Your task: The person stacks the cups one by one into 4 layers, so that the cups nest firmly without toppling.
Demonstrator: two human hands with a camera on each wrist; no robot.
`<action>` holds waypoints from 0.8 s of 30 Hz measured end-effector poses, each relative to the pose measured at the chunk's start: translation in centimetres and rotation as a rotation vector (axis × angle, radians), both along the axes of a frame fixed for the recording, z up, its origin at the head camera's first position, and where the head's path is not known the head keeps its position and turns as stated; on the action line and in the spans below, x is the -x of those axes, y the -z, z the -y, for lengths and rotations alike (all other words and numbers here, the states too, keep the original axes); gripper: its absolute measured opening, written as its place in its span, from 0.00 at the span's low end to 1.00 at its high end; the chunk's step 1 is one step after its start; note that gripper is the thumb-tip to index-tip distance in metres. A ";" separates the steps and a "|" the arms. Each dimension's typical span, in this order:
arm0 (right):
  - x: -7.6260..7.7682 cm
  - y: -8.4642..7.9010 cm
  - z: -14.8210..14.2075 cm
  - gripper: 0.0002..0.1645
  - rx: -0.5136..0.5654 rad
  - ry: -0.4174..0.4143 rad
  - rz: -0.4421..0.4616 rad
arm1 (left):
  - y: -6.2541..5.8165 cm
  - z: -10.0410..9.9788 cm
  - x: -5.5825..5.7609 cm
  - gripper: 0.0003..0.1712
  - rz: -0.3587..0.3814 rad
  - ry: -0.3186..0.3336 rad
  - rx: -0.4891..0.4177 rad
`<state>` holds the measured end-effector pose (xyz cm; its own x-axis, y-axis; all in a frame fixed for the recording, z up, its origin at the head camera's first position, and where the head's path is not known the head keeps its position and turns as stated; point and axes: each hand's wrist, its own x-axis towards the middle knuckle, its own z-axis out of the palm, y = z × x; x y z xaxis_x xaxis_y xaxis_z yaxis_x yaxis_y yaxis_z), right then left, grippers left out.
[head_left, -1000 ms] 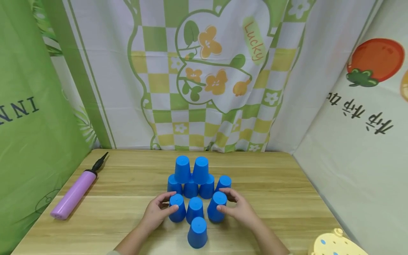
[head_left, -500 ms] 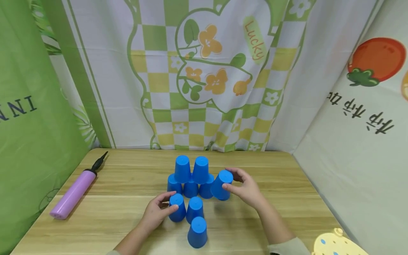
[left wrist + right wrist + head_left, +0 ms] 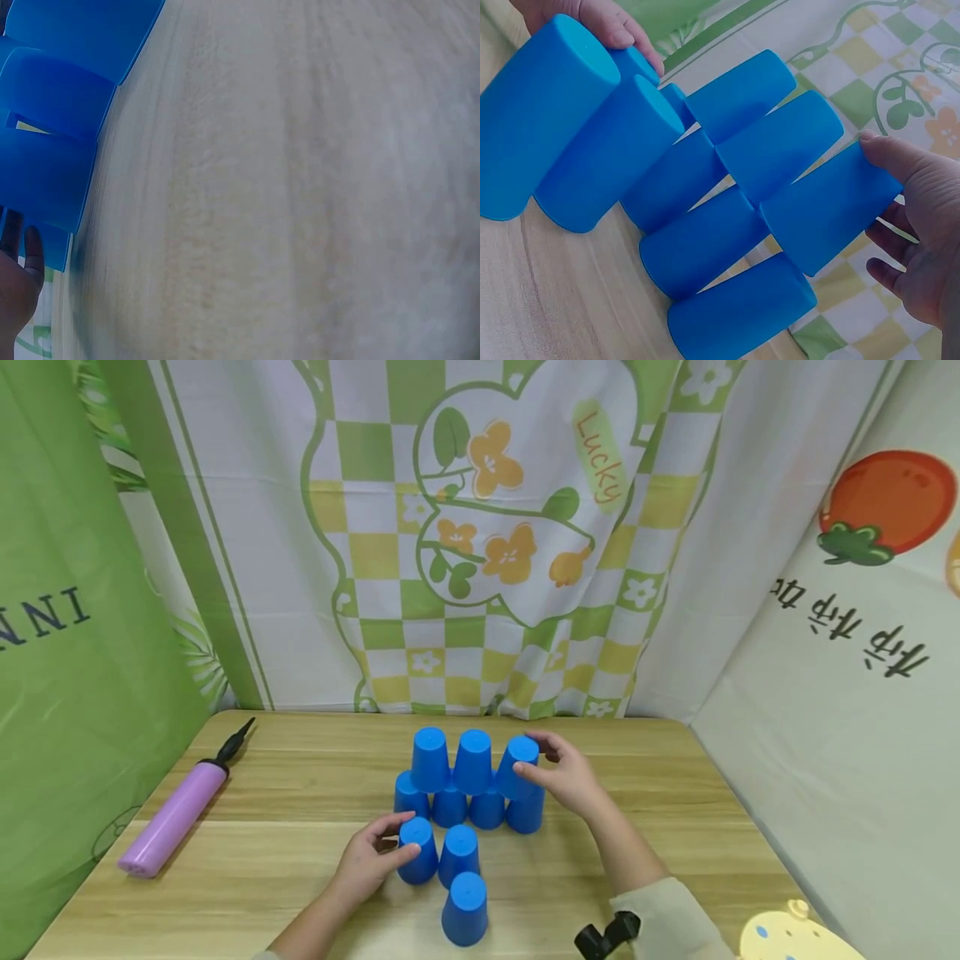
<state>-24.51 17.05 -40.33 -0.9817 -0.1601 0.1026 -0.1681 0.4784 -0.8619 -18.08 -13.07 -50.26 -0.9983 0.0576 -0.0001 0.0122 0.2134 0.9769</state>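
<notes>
Since half a second ago, your right hand (image 3: 566, 772) has lifted its blue cup (image 3: 517, 767) onto the stack's second tier, fingers curled round it. Your left hand (image 3: 371, 860) keeps gripping a front cup (image 3: 417, 850) on the worktop (image 3: 300, 860).

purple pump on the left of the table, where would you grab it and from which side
Best around the middle of the purple pump's thick barrel, coming down from above with fingers across its width. It lies flat on the table, slanted, with bare wood around it. The thin black nozzle at its far end looks a poorer handle.
</notes>
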 end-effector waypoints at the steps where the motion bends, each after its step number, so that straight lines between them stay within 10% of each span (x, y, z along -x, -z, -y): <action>1: 0.2 0.0 0.1 0.35 -0.001 -0.004 -0.006 | 0.0 0.0 0.0 0.25 -0.002 0.001 -0.002; 24: 1.1 0.5 0.1 0.36 -0.038 -0.015 -0.010 | 0.3 0.1 0.2 0.24 -0.013 0.004 -0.021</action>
<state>-25.62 16.93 -40.79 -0.9781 -0.1786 0.1064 -0.1844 0.5084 -0.8412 -18.26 -13.17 -50.52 -0.9980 0.0619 0.0139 0.0257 0.1931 0.9808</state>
